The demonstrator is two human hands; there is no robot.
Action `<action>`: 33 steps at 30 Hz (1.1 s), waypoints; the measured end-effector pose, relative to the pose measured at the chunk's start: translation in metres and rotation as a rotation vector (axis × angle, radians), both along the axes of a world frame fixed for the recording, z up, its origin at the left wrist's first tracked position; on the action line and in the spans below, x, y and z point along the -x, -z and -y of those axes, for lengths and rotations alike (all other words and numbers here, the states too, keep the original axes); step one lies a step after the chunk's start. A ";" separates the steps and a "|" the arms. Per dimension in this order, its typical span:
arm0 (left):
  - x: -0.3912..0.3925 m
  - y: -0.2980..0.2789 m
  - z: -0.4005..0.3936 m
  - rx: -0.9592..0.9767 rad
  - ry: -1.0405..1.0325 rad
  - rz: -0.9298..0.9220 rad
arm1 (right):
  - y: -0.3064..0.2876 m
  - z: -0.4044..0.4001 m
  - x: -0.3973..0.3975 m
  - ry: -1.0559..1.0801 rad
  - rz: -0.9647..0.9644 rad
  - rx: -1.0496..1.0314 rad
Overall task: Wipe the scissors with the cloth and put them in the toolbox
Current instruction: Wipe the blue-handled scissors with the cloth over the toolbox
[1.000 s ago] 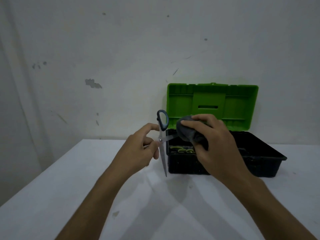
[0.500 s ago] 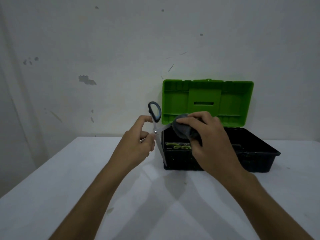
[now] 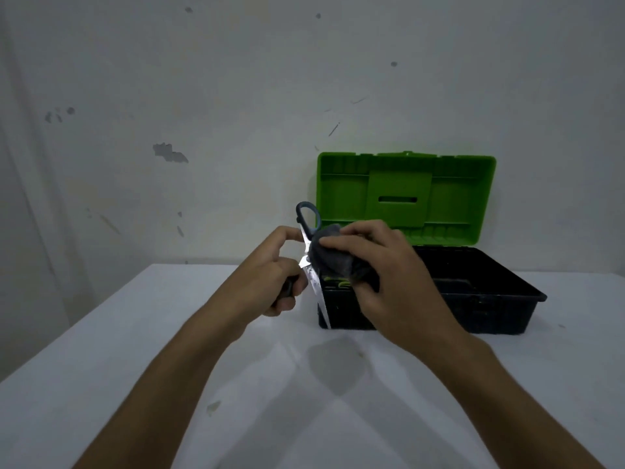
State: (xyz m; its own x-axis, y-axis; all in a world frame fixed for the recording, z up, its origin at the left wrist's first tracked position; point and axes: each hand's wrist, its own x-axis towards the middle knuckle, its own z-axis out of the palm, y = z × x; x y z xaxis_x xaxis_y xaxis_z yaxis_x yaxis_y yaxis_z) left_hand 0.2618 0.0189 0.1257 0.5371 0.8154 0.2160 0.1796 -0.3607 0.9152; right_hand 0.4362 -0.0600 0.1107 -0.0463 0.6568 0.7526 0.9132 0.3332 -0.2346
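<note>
Now | left hand (image 3: 270,275) curled round scissors (image 3: 313,265) handle, blade tip toward 6 | right hand (image 3: 375,265) pinched cloth (image 3: 329,257) against blade | toolbox (image 3: 473,299) at 3, lid up

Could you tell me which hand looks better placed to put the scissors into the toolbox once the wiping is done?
Probably the left hand: it grips the scissors, while the right hand holds the cloth.
</note>
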 end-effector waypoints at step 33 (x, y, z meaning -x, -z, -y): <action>0.013 0.000 -0.006 -0.125 -0.045 -0.082 | -0.004 0.006 -0.013 0.318 -0.043 -0.241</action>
State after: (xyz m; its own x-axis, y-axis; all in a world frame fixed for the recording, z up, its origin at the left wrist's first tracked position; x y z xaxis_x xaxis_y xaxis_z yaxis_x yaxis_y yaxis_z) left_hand 0.2486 0.0251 0.1259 0.5209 0.8085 0.2738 0.2702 -0.4605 0.8455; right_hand 0.4488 -0.0657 0.1147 0.1655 0.4375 0.8838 0.9708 0.0856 -0.2241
